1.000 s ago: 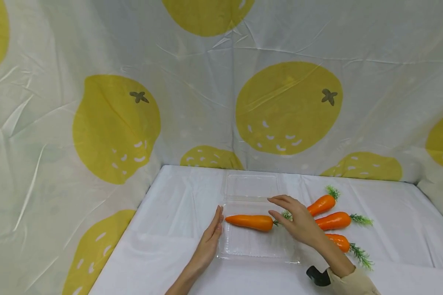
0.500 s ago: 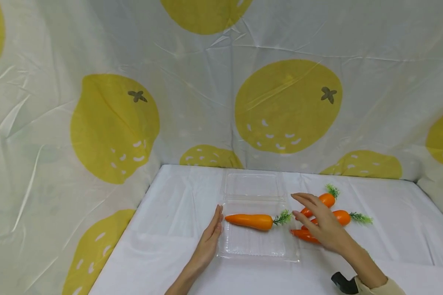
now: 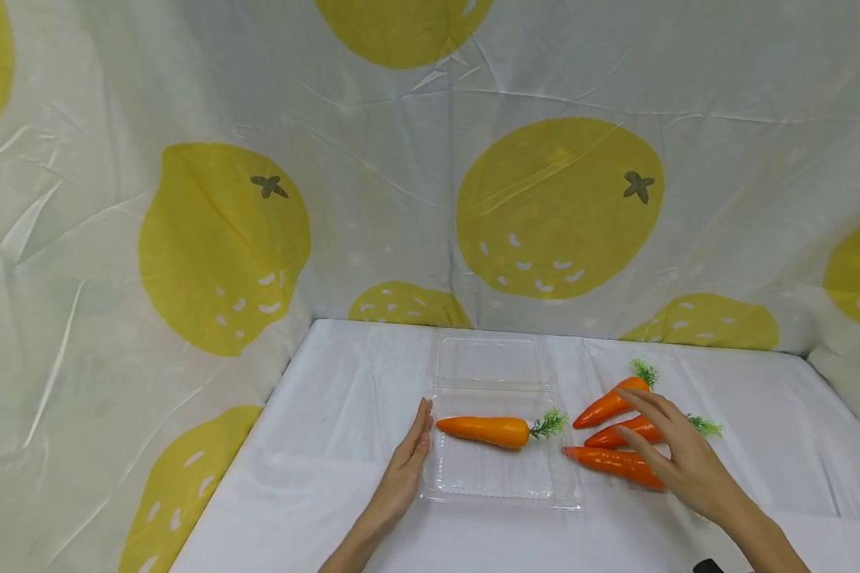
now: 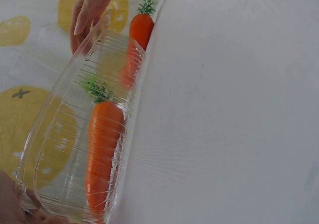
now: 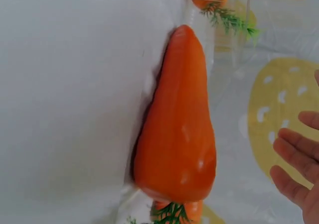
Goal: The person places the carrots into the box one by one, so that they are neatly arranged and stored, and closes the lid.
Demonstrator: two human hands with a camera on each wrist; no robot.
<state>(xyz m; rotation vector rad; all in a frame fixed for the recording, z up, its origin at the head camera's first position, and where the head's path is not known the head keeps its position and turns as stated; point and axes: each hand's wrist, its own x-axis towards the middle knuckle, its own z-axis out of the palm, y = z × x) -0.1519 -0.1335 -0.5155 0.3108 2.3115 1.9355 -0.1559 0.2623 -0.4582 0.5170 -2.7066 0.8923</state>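
An orange carrot (image 3: 483, 430) with green leaves lies across the base of a clear plastic clamshell box (image 3: 502, 497), its tip to the left. The box's lid (image 3: 490, 358) is folded back flat behind it. My left hand (image 3: 404, 461) rests with straight fingers along the box's left side. Over the right-hand group of carrots hovers my right hand (image 3: 681, 461), its fingers spread and holding nothing. Beneath it lie a back carrot (image 3: 605, 410), a middle carrot (image 3: 609, 435) partly covered by the fingers, and a front carrot (image 3: 612, 463), whose leafy end is hidden by the hand.
A white cloth (image 3: 315, 414) covers the table. Behind and to the left hangs a pale curtain (image 3: 387, 199) printed with big yellow lemons. The right-hand carrots lie a short way off the box's right edge, tips toward it.
My right hand has moved right, away from the leaves of the carrot in the box, to above the loose carrots. The left hand and the box have stayed put.
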